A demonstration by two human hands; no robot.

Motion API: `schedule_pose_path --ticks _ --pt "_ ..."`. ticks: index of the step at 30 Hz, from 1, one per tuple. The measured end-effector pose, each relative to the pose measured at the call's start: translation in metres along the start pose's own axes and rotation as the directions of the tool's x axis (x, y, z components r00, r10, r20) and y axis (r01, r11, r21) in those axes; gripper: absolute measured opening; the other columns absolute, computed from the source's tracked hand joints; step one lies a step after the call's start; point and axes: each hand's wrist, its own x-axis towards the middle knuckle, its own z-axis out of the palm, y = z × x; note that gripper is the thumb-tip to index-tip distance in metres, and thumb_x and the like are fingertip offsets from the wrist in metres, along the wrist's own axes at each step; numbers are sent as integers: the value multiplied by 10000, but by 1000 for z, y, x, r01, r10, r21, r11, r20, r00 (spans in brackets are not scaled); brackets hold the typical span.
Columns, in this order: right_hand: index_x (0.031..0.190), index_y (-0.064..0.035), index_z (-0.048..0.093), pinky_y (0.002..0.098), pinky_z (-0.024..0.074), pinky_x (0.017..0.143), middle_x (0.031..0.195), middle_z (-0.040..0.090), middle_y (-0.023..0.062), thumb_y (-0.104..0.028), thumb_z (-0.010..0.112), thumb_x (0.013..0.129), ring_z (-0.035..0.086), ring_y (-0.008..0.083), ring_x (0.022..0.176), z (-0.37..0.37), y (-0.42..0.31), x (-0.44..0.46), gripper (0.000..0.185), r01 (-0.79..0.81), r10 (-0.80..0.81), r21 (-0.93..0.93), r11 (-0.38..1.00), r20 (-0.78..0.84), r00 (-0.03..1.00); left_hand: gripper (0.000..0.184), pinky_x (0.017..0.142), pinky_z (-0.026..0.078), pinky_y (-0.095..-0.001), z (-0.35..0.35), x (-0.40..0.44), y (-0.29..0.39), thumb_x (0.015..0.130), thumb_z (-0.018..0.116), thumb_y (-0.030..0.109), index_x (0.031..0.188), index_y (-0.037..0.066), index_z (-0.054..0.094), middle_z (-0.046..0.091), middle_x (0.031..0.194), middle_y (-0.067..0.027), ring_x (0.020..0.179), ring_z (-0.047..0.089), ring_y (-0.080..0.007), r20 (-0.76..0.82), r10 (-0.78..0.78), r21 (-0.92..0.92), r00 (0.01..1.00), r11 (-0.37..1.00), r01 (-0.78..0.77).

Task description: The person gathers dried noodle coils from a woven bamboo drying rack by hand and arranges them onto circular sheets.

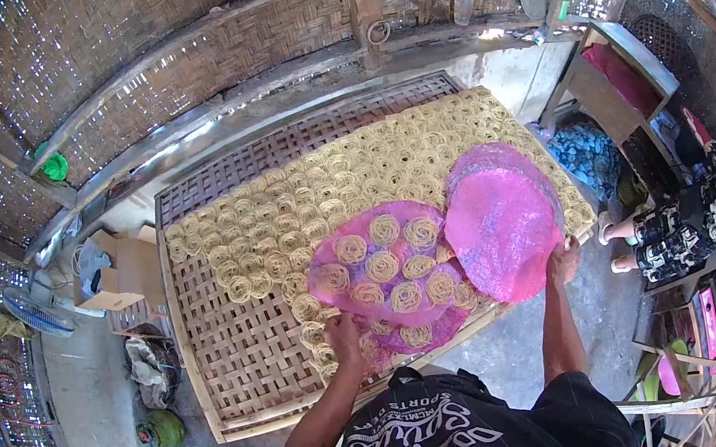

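Observation:
My left hand (341,334) is closed at the near-left edge of a round pink sheet (330,298). Coiled, pale yellow noodle nests (382,265) lie spread over that sheet. Farther right, my right hand (562,259) pinches the near-right rim of a stack of round pink sheets (505,224) with no nests on its top. This stack rests partly over rows of more noodle nests (341,175). Part of another pink sheet (423,337), also bearing nests, shows below the left one at the rack's front edge.
A woven bamboo rack (240,364) carries the nests. Another person (703,211) is at the right, near a wooden cabinet (621,79). A cardboard box (129,269), a fan (37,312) and a green gas cylinder (163,429) stand at the left.

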Motion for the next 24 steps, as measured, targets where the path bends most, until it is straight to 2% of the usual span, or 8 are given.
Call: schedule_pose_path --ticks 3,4,8,11,17,19,21,24 --pt "1203 -90 601 484 456 924 1088 663 139 -204 648 833 587 365 1095 -6 -29 -23 390 496 -498 -49 867 -89 863 269 532 497 -310 -19 -18 5 875 637 230 901 -35 600 637 752 -111 579 623 -167 60 45 229 997 972 -57" --pt "1146 -80 628 471 463 906 1054 668 130 -166 678 806 596 355 1055 -4 -42 -38 354 599 -600 136 789 -44 799 275 536 500 -301 -23 -22 7 873 651 243 911 -24 596 639 753 -109 612 633 -165 70 116 338 991 932 -134" --pt "939 -84 701 421 461 838 954 691 79 -95 700 780 614 296 946 3 -97 -110 159 747 -870 452 488 177 461 281 584 492 -344 2 -41 22 812 690 209 900 -37 585 614 717 -105 635 626 -202 167 569 532 805 635 -560" --pt "992 -87 698 422 442 852 999 684 73 -116 669 805 604 285 991 8 -127 -136 192 728 -872 481 488 307 382 434 640 493 -362 7 -23 11 763 749 232 1038 -31 540 626 821 -134 728 629 -230 177 657 629 733 497 -598" --pt "1083 -90 682 455 445 925 1077 680 63 -272 619 879 599 329 1024 98 -171 -141 281 850 -896 327 412 315 313 834 804 505 -391 18 -66 35 730 801 153 1374 -6 296 587 1112 -223 889 627 -309 7 237 483 972 850 -211" --pt "1077 -102 687 511 448 910 1139 659 98 -328 585 888 598 366 1037 141 -171 -139 311 878 -892 263 399 332 306 907 840 505 -405 13 -62 13 739 781 131 1433 -5 213 579 1145 -254 931 634 -329 120 319 521 940 786 -333" --pt "1041 -112 700 507 472 877 1110 667 131 -335 595 868 618 374 1008 140 -190 -133 301 838 -768 207 506 551 328 908 886 504 -413 2 -44 -34 757 751 101 1471 -2 199 561 1221 -273 984 646 -353 221 367 490 904 760 -428" --pt "959 -104 714 483 526 779 947 689 190 -329 605 829 665 384 883 159 -195 -123 282 733 -662 255 630 669 336 804 740 510 -428 -2 -51 -24 788 690 114 1469 60 265 618 1059 -251 762 622 -368 365 564 499 741 553 -667"
